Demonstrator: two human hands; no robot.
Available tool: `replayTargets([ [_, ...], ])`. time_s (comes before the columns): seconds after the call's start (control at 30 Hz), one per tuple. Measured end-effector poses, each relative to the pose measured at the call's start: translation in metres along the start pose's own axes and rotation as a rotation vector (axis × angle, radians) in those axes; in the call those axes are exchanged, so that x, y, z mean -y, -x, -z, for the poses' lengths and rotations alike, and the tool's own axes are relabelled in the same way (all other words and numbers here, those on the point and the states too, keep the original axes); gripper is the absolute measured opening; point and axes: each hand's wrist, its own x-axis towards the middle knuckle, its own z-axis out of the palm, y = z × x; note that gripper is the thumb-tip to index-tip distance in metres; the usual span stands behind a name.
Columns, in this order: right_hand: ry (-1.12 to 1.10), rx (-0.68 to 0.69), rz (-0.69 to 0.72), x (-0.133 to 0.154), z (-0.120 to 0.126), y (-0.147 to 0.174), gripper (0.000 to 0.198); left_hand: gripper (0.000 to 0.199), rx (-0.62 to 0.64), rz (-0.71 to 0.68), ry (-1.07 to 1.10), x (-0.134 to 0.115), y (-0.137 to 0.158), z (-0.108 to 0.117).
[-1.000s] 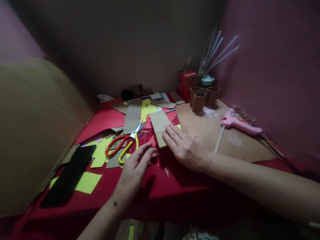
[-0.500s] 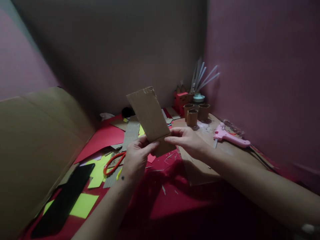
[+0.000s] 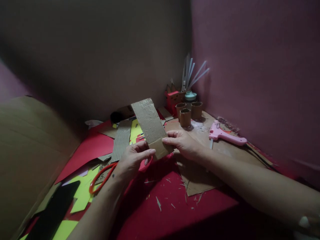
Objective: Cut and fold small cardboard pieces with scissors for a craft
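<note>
A folded strip of brown cardboard [image 3: 150, 123] is held up above the red-covered table, its long part leaning away and its short flap toward me. My left hand [image 3: 133, 156] pinches the flap's left edge between thumb and fingers. On the right edge, near the crease, my right hand [image 3: 181, 142] grips it with thumb and forefinger. Orange-handled scissors [image 3: 101, 176] lie beside my left wrist, their blades hidden. Beneath my right forearm rests a flat sheet of cardboard [image 3: 197, 180].
A pink glue gun [image 3: 225, 135] lies on the right, with its cord trailing. Behind it stand small cardboard cups [image 3: 185, 118], a teal-lidded jar [image 3: 190, 96] and a red holder [image 3: 172, 101]. Yellow paper [image 3: 83, 191], red paper [image 3: 87, 150] and a black flat object [image 3: 55, 213] cover the left.
The cardboard has tipped farther back and sits lower, with its crease more visible. Both hands keep their hold. My view has shifted slightly to the right.
</note>
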Motion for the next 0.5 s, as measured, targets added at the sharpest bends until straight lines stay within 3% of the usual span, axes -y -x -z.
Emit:
replayTargets([
  [0.17,0.006,0.045,-0.109,-0.005,-0.001,0.004,0.016,0.023,-0.059,0.038,0.027,0.017,0.004,-0.006],
  [0.5,-0.028,0.095,-0.090,-0.012,-0.003,0.006,0.020,0.019,-0.209,0.084,0.190,0.025,0.004,-0.012],
])
